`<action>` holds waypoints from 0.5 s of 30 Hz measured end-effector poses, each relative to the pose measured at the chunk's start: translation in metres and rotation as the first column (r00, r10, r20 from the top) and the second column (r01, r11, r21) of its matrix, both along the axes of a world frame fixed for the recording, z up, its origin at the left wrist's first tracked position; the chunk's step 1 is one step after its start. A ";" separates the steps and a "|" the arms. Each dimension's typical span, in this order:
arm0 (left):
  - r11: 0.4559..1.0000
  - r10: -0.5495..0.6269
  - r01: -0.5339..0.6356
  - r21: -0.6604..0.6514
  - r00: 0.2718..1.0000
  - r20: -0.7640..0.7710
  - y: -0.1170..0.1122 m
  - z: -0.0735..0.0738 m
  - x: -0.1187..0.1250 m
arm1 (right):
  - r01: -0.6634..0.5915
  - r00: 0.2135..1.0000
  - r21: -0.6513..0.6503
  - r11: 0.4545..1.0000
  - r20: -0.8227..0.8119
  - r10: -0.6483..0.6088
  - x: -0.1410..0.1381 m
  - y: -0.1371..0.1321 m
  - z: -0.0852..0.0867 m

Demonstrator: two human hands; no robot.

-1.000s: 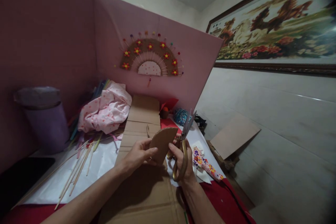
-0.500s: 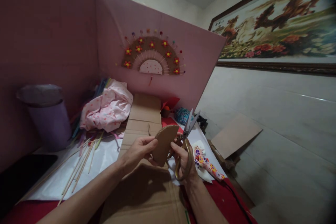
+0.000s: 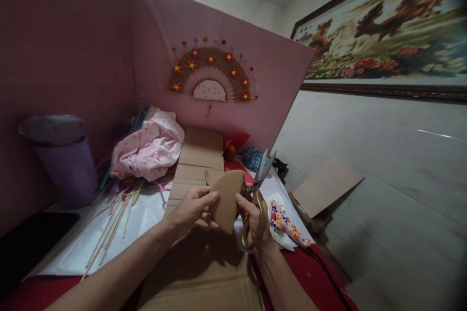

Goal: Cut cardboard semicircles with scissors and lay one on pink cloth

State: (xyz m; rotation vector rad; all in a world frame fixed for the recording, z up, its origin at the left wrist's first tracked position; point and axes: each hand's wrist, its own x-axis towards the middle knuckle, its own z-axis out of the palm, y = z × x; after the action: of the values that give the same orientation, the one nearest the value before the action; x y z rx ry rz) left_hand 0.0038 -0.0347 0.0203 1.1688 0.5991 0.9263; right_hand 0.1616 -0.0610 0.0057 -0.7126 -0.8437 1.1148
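My left hand (image 3: 193, 206) pinches a rounded piece of brown cardboard (image 3: 226, 195) held upright above the table. My right hand (image 3: 251, 218) grips gold-handled scissors (image 3: 256, 204), blades slightly apart and pointing up and away beside the cardboard piece's right edge; its thumb touches that edge. Below both hands lies a long flattened cardboard sheet (image 3: 199, 262).
A pink partition carries a fan-shaped decoration (image 3: 211, 75) with red flowers. Pink dotted cloth (image 3: 149, 146), wooden sticks (image 3: 109, 231), a purple bin (image 3: 65, 160), a teal yarn ball (image 3: 252, 158) and a floral fabric strip (image 3: 288, 226) lie around. A cardboard piece (image 3: 326, 184) rests on the floor at right.
The cardboard piece has been turned in my left hand, its curved edge now facing up-right. The scissors' blades opened a little, then narrowed. Both hands stayed in place.
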 end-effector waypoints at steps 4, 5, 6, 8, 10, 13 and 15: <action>0.986 -0.013 0.034 -0.162 0.992 0.126 0.004 -0.005 -0.002 | 0.016 0.998 0.018 1.000 0.063 -0.017 0.001 0.002 -0.006; 0.980 -0.026 0.053 -0.191 0.989 0.145 0.006 -0.007 -0.003 | 0.024 0.996 0.030 0.999 0.087 -0.027 0.001 0.002 -0.007; 0.974 -0.042 0.075 -0.214 0.987 0.158 0.007 -0.008 -0.003 | 0.031 0.994 0.039 0.999 0.106 -0.035 0.001 0.001 -0.008; 0.962 -0.073 0.117 -0.245 0.981 0.181 0.009 -0.009 -0.005 | 0.015 0.993 0.036 0.999 0.114 -0.019 0.000 -0.002 -0.005; 0.953 -0.093 0.147 -0.264 0.974 0.207 0.010 -0.008 -0.005 | -0.046 0.995 0.009 0.999 0.087 0.045 -0.004 -0.006 0.000; 0.942 -0.122 0.191 -0.277 0.961 0.247 0.009 -0.007 -0.006 | -0.119 0.992 0.000 0.993 0.051 0.119 -0.009 -0.011 0.007; 0.935 -0.134 0.212 -0.285 0.954 0.268 0.009 -0.007 -0.006 | -0.123 0.991 0.014 0.992 0.045 0.122 -0.010 -0.012 0.009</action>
State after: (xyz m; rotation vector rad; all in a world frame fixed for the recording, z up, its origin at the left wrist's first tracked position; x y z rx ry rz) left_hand -0.0018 -0.0260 0.0131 0.7947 0.4145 0.7755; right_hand 0.1512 -0.0732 0.0147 -0.6810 -0.9438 1.2038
